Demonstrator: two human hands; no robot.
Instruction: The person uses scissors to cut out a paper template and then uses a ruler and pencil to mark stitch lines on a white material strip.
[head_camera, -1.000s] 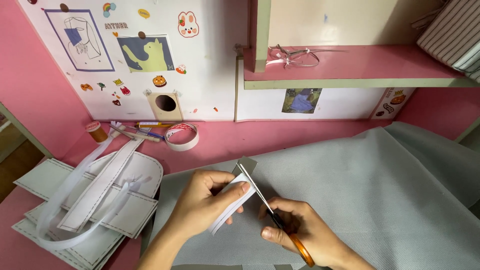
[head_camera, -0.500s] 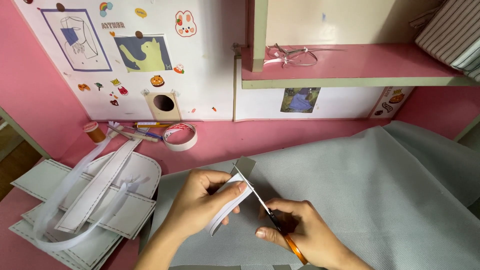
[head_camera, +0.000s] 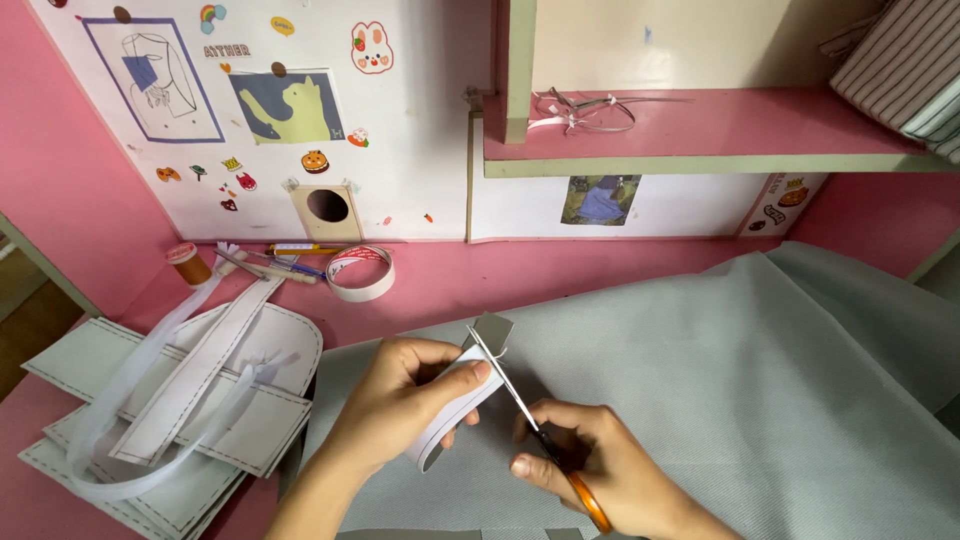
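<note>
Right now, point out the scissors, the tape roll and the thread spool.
scissors (head_camera: 515, 395), head view, on the blades near the pivot.
tape roll (head_camera: 360, 273), head view, on the ring's near wall.
thread spool (head_camera: 189, 266), head view, on its orange side.

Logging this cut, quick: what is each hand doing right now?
Left hand: closed on a white paper strip, curled over.
Right hand: closed on orange-handled scissors, blades at the strip and a grey fabric scrap.
</note>
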